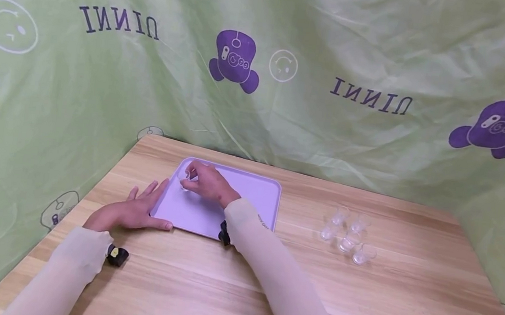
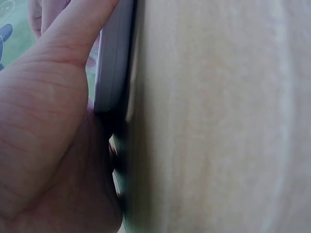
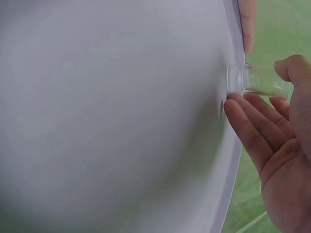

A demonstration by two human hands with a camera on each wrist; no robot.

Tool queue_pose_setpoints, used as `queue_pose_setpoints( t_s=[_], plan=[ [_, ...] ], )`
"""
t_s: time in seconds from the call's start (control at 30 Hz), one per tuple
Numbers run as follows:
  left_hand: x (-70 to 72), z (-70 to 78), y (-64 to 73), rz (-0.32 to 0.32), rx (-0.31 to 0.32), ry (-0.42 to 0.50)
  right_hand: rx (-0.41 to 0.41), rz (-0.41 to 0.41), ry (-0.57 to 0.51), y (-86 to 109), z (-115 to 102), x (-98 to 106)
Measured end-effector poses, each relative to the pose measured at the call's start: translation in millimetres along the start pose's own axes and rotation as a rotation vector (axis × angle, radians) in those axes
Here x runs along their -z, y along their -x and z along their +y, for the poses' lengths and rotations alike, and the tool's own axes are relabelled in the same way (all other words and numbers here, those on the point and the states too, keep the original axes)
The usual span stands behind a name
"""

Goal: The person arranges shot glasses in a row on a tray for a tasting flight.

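"Since everything turns on the clear cup [image 3: 260, 80], where does it sit?"

"By the far left corner of the lilac tray [image 1: 253, 193], upright, its base on the surface or just above it; the views don't settle which."

"And the right hand [image 1: 207, 181]?"

"Its thumb and fingertips pinch the cup from opposite sides, the gap closed down to the cup's width."

"What of the left hand [image 1: 136, 211]?"

"It lies along the tray's left side, fingers straight and spread, thumb at the near edge. It grips nothing and seems to steady the tray."

"Which step is this, then?"

"Placing, by the look of it. The next move probably calls for seating the base flat, parting thumb and fingers evenly, and lifting clear without tipping light plastic or glass."

"Anything farther out?"

"Five other clear cups [image 1: 349, 242] sit clustered on the wooden table [image 1: 175, 277], well apart from the tray on its right. Green printed cloth [image 1: 293, 126] hangs behind."
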State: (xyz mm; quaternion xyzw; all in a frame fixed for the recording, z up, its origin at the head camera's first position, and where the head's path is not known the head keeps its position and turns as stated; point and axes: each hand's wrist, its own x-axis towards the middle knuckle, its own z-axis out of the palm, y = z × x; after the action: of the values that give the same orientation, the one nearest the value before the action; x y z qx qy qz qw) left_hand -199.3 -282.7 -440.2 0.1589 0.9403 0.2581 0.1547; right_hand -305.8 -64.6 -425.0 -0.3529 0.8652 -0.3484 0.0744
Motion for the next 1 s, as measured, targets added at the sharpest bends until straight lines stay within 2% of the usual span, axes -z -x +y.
queue_pose_setpoints(
  t_s=[0.33, 0.6, 0.87, 1.0],
  plan=[
    [-0.4, -0.4, -3.1, 0.003, -0.011, 0.002, -0.025, -0.047, 0.02, 3.6, 1.8, 2.2],
    [-9.5, -15.9, -8.1, 0.031, -0.013, -0.011, -0.01, -0.053, 0.071, 4.6, 0.4, 2.4],
    [-4.9, -6.2, -2.9, 0.047, -0.079, 0.042, -0.014, -0.048, 0.086, 4.6, 1.4, 1.6],
    [-5.0, -7.2, -3.6, 0.037, -0.055, 0.031, -0.012, -0.054, 0.077, 4.7, 1.7, 1.8]
  ],
)
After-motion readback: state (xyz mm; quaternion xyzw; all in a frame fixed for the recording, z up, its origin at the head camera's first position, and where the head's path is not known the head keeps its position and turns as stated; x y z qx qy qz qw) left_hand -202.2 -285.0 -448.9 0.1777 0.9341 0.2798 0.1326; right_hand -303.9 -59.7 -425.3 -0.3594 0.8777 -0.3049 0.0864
